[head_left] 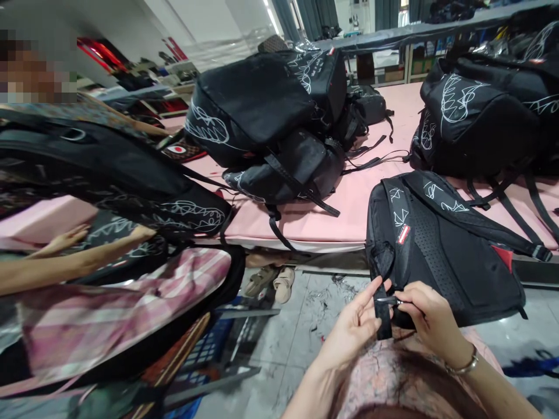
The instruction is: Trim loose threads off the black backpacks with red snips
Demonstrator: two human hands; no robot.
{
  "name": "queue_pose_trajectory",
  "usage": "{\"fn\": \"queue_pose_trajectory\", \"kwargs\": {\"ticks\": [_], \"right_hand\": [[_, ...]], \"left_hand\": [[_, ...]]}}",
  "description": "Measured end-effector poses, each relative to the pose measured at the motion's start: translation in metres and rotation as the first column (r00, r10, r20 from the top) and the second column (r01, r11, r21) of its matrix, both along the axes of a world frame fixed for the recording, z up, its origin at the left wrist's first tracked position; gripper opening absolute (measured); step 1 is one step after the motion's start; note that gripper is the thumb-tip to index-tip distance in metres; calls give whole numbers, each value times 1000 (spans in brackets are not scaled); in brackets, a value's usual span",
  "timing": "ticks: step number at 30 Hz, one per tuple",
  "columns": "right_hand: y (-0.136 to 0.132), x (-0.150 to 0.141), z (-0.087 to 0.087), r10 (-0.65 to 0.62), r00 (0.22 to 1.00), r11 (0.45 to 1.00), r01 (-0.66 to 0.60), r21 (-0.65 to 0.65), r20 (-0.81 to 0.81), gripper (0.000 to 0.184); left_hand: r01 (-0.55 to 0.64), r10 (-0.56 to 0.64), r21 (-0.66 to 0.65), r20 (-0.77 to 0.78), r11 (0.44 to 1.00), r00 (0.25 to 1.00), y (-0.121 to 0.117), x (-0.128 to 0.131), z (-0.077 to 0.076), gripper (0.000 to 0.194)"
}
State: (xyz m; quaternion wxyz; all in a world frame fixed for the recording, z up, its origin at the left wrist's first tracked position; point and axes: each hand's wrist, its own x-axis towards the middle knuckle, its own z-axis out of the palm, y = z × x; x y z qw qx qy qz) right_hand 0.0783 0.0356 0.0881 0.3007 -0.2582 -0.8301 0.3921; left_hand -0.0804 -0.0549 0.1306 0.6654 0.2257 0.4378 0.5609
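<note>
A black backpack [449, 256] with white scribble print and a small red label leans over the table's near edge, its padded back and straps facing up. My left hand [358, 320] pinches the end of a black webbing strap [384, 326] at the bag's lower left. Close beside it, my right hand [425, 314] is closed on a small tool with a slim silver tip [386, 301], which lies across the strap. The tool's handle is hidden in my fingers, so its exact kind cannot be made out.
Black backpacks [262, 110] are piled on the pink tabletop [314, 224], with more backpacks [484, 116] at right. On the left, a co-worker's arms [87, 256] reach over another bag. Sandals [283, 285], thread scraps and a blue crate [205, 361] are on the floor.
</note>
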Motion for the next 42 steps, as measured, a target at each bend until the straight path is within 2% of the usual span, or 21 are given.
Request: {"fn": "queue_pose_trajectory", "kwargs": {"ticks": [4, 6, 9, 12, 16, 20, 23, 26, 31, 35, 42], "right_hand": [[1, 3, 2, -43, 994, 991, 29, -132, -97, 15], [2, 7, 1, -95, 986, 977, 67, -202, -136, 15], [1, 15, 0, -122, 980, 967, 82, -241, -159, 15], [-1, 19, 3, -81, 974, 985, 46, -165, -209, 20], [-1, 14, 10, 9, 977, 999, 0, 45, -212, 32], [5, 5, 8, -125, 990, 977, 134, 166, -64, 23], [9, 5, 4, -170, 985, 968, 168, 186, -5, 19], [11, 10, 4, -127, 992, 980, 121, 158, 24, 19], [12, 14, 10, -7, 999, 993, 2, 117, 45, 21], [13, 12, 13, 42, 998, 991, -48, 121, 51, 20], [10, 7, 9, 21, 996, 977, -38, 211, 82, 21]], "left_hand": [[-18, 16, 56, 33, 998, 999, 0, -8, 0, 64], [-44, 44, 61, -5, 997, 999, 0, -12, 2, 57], [-81, 79, -14, -109, 997, 991, 3, -15, 4, 46], [-37, 14, -111, -201, 993, 980, 4, -11, 2, 44], [81, -136, -221, -245, 972, 960, 4, -1, -1, 47], [122, -175, -220, -240, 968, 955, 5, 4, 2, 47], [139, -168, -146, -214, 980, 962, 6, 1, 3, 41], [140, -161, -111, -206, 984, 965, 6, -2, 1, 37], [122, -151, -141, -219, 982, 964, 5, -2, 0, 33], [154, -187, -159, -218, 975, 958, 6, -1, 1, 31], [160, -195, -166, -223, 973, 955, 4, -2, 1, 32]]}}
